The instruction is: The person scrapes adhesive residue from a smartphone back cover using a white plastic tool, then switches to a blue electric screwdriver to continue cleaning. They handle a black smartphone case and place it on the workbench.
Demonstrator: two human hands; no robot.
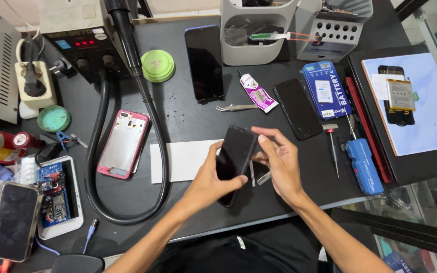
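Note:
My left hand [209,181] grips a black phone [234,154] by its lower part and holds it tilted above the black table [188,121]. My right hand [279,162] touches the phone's upper right edge with its fingertips, fingers spread around it. Just under the phone a small metal tool [257,174] lies on the table. A white sheet [180,161] lies flat to the left of my hands.
Near my hands lie a pink phone frame [123,144], a thick black hose [97,167], tweezers [234,107], a glue tube [257,92], two dark phones [204,63] [297,107], a blue battery box [325,90], a screwdriver [333,146] and a blue tool [362,166].

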